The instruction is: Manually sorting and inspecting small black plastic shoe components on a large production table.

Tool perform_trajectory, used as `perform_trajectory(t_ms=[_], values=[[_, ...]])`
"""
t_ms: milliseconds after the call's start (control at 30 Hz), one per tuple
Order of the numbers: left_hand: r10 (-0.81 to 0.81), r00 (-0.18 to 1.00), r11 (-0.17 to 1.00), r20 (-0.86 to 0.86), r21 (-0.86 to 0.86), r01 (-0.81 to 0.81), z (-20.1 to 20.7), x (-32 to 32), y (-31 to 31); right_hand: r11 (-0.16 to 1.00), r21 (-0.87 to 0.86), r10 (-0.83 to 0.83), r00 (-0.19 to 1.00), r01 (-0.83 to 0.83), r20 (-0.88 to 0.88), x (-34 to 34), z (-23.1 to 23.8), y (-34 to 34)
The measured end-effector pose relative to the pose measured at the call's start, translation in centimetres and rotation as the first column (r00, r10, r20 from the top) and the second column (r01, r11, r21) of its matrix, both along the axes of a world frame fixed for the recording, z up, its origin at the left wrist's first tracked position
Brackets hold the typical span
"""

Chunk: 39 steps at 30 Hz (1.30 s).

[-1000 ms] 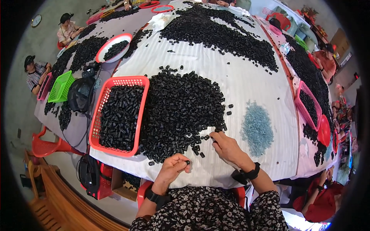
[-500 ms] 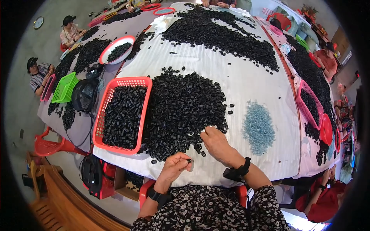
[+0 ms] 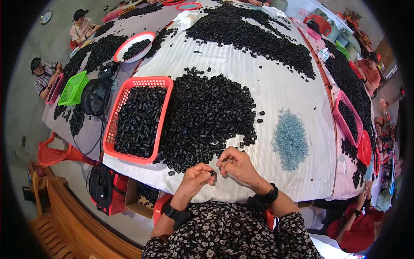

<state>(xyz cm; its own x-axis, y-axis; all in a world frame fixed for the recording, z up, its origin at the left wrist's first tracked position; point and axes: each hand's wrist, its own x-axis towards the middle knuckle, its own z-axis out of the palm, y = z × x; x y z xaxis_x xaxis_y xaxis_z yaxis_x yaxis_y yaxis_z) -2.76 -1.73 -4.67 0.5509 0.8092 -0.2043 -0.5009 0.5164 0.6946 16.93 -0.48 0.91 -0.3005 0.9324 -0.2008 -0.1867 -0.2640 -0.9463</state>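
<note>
My left hand [image 3: 196, 179] pinches a small black plastic sleeve [image 3: 212, 173] between thumb and fingertips. Just right of it, my right hand [image 3: 237, 165] is closed in a pinch. A dark bit shows at its fingertips, too small to make out. Both hands hover over the near edge of the table, close together but apart. Beyond them spreads a big heap of black plastic sleeves [image 3: 207, 114]. On its left stands a red perforated basket [image 3: 169, 105] filled with the same pieces. To the right lies a pile of small, clear bluish pieces [image 3: 290, 140].
More black pieces [image 3: 254, 36] cover the far table. A red-rimmed white bowl [image 3: 148, 36], a green basket [image 3: 73, 88] and a black fan-like device [image 3: 95, 97] stand left. At the right are a pink basket [image 3: 345, 118] and a red dish [image 3: 365, 146]. Other people sit around the tables.
My right hand has come back from the heap's near edge, toward my left hand. The left hand still holds its black sleeve and has shifted slightly. The whole view has tilted a little.
</note>
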Motion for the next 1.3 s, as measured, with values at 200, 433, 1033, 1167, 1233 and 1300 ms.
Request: perform_trajectory(t_ms=[200, 433, 1033, 1167, 1233, 1300], values=[[0.006, 1.000, 1.000, 0.009, -0.021, -0.006, -0.1, 0.0, -0.2, 0.984, 0.176, -0.033, 0.969, -0.011, 0.245, -0.1, -0.4, -0.9], [0.011, 0.999, 1.000, 0.032, -0.017, -0.011, 0.0, 0.1, -0.3, 0.820, 0.536, -0.086, 0.883, -0.200, 0.461, -0.6, 0.1, -1.7], [0.054, 0.993, 0.998, -0.101, 0.048, -0.049, 1.6, 1.2, -1.3, 0.947, 0.302, -0.025, 0.914, -0.108, 0.405, -0.4, 1.4, -2.6], [0.061, 0.994, 0.996, -0.096, 0.069, -0.055, 2.0, 1.3, -1.3, 0.926, 0.342, -0.012, 0.893, -0.159, 0.449, -0.3, 1.4, -2.7], [0.069, 0.991, 0.994, -0.116, 0.092, -0.059, 2.0, 1.3, -1.4, 0.912, 0.368, -0.007, 0.892, -0.179, 0.452, -0.2, 1.4, -2.8], [0.075, 0.988, 0.992, -0.135, 0.114, -0.060, 2.0, 1.4, -1.4, 0.898, 0.393, -0.003, 0.891, -0.198, 0.455, -0.2, 1.3, -2.8]])
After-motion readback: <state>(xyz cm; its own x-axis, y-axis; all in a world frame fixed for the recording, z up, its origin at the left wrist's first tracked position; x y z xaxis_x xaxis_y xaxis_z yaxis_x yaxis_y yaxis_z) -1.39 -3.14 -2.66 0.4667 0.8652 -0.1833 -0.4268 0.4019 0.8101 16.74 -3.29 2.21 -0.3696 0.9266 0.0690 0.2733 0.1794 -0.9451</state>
